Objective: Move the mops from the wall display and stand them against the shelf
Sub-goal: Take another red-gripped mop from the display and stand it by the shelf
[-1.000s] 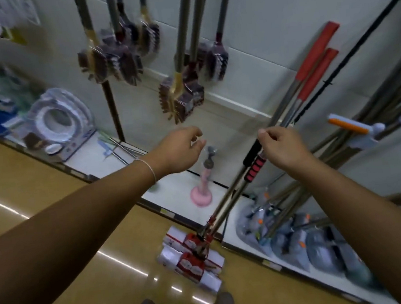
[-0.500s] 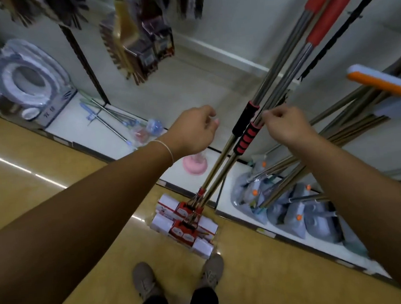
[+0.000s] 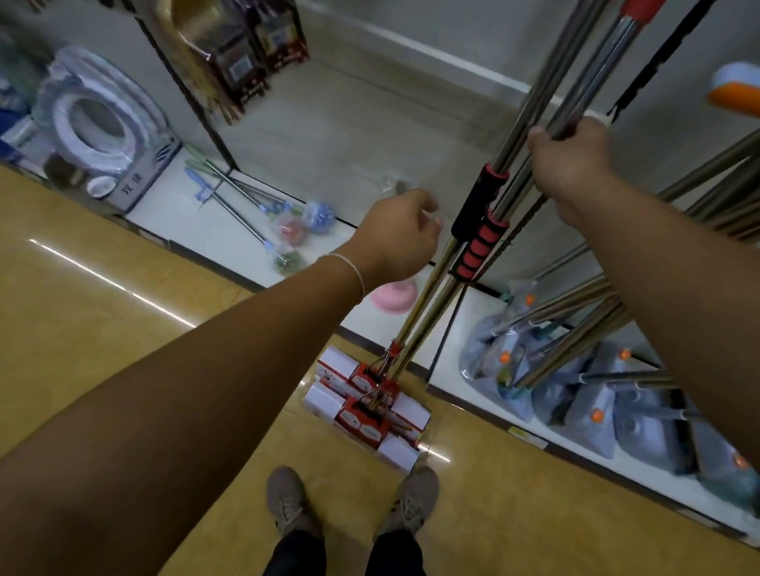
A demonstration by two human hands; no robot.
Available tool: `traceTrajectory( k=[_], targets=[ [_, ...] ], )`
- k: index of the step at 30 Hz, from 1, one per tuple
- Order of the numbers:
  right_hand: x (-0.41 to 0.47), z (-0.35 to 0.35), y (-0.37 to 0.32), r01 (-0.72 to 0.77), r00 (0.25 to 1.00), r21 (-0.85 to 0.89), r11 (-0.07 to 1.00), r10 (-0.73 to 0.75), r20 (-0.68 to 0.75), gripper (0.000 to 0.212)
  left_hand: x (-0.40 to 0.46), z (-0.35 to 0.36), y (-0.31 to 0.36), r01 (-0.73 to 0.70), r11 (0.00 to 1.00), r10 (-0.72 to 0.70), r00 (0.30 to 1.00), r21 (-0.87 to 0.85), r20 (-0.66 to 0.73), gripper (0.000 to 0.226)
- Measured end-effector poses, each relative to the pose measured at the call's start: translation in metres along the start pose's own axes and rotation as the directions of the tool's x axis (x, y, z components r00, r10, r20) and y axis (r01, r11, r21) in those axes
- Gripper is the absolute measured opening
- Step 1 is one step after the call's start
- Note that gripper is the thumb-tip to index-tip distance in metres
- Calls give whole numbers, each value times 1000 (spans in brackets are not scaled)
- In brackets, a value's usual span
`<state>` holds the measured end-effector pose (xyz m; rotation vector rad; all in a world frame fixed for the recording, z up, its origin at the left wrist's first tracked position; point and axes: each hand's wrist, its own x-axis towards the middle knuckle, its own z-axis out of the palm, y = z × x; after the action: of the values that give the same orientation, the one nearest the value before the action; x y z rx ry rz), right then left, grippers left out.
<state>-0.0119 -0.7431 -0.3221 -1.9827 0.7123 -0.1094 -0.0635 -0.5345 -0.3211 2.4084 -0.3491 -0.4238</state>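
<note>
Since earlier our right hand [image 3: 569, 164] has slid up the mops [image 3: 479, 225], gripping both shafts to steady them; left hand [image 3: 403, 233] hovers beside — seemingly loosely curled, empty.

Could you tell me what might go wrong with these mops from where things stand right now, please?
The right hand alone grips both mop handles; the left hand is off them, so one might slip. The mop heads sit on glossy floor near the shoes and could slide or trip the person.
</note>
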Motion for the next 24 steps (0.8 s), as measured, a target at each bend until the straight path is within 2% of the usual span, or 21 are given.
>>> traceTrajectory(
  k=[6, 11, 17, 22, 24],
  targets=[
    [-37, -12, 9, 157, 987, -69, 985, -155, 39, 27, 5, 19, 12, 48, 998, -46, 998, -50, 53, 33],
    [-83, -18, 4, 256, 966, -83, 963, -251, 69, 21, -1, 39, 17, 214, 945, -149, 955, -246, 258, 44],
    [-127, -20, 0, 295, 949, -18, 955, -291, 126, 30, -16, 51, 21, 132, 943, -55, 967, -305, 247, 19],
    [-145, -30, 4, 317, 940, -16, 948, -311, 140, 30, -28, 46, 25, 40, 992, 3, 940, -120, 340, 21],
    [-156, -31, 5, 322, 941, -43, 946, -315, 119, 26, -37, 43, 26, 7, 995, 29, 933, -98, 360, 26]
  ],
)
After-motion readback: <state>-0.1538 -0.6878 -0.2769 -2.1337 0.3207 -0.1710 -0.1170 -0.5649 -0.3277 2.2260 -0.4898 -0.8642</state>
